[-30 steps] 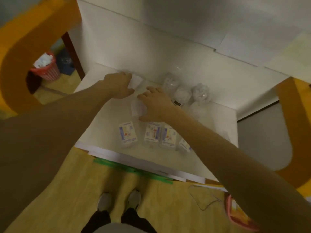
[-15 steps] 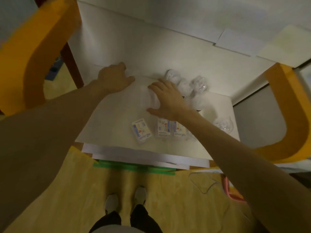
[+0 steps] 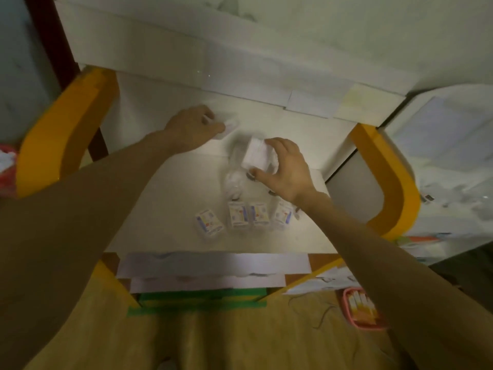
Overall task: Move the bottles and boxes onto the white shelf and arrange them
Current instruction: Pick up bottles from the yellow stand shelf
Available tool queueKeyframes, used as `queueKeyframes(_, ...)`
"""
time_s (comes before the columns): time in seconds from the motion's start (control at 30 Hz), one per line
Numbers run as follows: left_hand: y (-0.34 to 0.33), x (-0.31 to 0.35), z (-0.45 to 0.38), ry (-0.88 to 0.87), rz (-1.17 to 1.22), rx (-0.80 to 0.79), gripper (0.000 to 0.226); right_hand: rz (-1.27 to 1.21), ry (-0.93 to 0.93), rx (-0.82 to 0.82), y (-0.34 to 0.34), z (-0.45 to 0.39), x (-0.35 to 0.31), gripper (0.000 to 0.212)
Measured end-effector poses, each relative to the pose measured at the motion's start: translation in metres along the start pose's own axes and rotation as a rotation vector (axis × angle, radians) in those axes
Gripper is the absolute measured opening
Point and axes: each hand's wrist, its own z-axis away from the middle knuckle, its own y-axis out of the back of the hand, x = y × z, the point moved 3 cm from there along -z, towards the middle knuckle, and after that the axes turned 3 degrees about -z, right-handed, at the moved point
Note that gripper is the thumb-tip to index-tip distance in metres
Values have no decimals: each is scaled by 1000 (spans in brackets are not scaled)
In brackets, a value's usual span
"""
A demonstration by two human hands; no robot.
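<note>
On the white shelf [image 3: 160, 209] my right hand [image 3: 285, 169] grips a white box [image 3: 256, 154], lifted above several clear bottles [image 3: 234, 180] at the shelf's middle. My left hand [image 3: 192, 129] holds a second white box [image 3: 226, 128] near the back wall. Along the front stand several small boxes with printed labels: one apart on the left [image 3: 209, 222], and a tight row of three [image 3: 257, 214] beside it. My right wrist hides part of the bottles.
Orange curved frames flank the shelf on the left [image 3: 64, 129] and right [image 3: 386, 177]. A pink tray [image 3: 360, 308] with small packs lies on the yellow floor at lower right. A red basket [image 3: 6, 166] shows at the left edge. Green tape [image 3: 197, 305] marks the floor below the shelf.
My right hand has lifted a white box off the shelf surface. My left hand stayed at the back with its box. The camera has pulled back and tilted up.
</note>
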Motion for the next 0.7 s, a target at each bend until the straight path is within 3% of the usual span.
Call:
queueKeyframes(0.13,-6,48,10,-80,-15,34,49,34,21,46,37,17,16,75)
queueKeyframes(0.37,-41,141,44,-145,-55,55,62,111,58,163,110,67,62,76)
queueKeyframes(0.5,-81,197,68,-183,-48,56,53,31,-8,253,152,108,101,75)
queueKeyframes(0.7,-149,288,96,-295,-97,62,57,-54,-114,302,206,181,175,77)
